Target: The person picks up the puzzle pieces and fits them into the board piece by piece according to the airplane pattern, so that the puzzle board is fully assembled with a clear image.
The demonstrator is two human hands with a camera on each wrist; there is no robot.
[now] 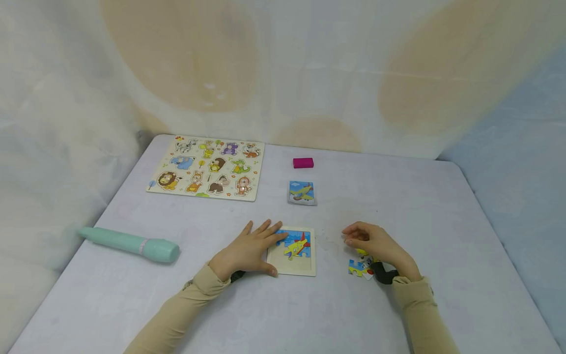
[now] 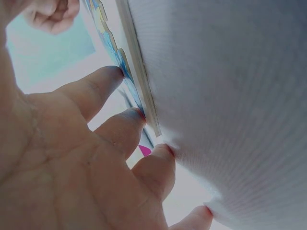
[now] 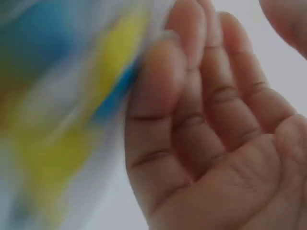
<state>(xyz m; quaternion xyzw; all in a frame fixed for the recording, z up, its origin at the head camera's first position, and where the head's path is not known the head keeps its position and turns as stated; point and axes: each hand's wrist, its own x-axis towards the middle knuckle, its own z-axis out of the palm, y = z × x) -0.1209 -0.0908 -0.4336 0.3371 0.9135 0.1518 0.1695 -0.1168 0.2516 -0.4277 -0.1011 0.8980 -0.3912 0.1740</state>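
Note:
My left hand point(image 1: 247, 250) rests with spread fingers on the left side of a small wooden puzzle tray point(image 1: 292, 267). In the left wrist view, fingertips point(image 2: 115, 72) touch the joined pieces and the tray's rim. The tray's upper part holds joined puzzle pieces point(image 1: 297, 242) showing a yellow and red airplane on blue. To its right, my right hand point(image 1: 376, 244) hovers with loosely bent fingers, and I see nothing held between them. Under its wrist lies a small pile of loose puzzle pieces point(image 1: 356, 268), partly hidden. Blurred yellow and blue pieces point(image 3: 72, 148) fill the left of the right wrist view.
Behind the tray lies an airplane picture card point(image 1: 302, 192), with a magenta block point(image 1: 303, 162) farther back. An animal puzzle board point(image 1: 207, 168) lies at the back left. A mint-green microphone-shaped object point(image 1: 132, 244) lies at the left on the white table point(image 1: 424, 196).

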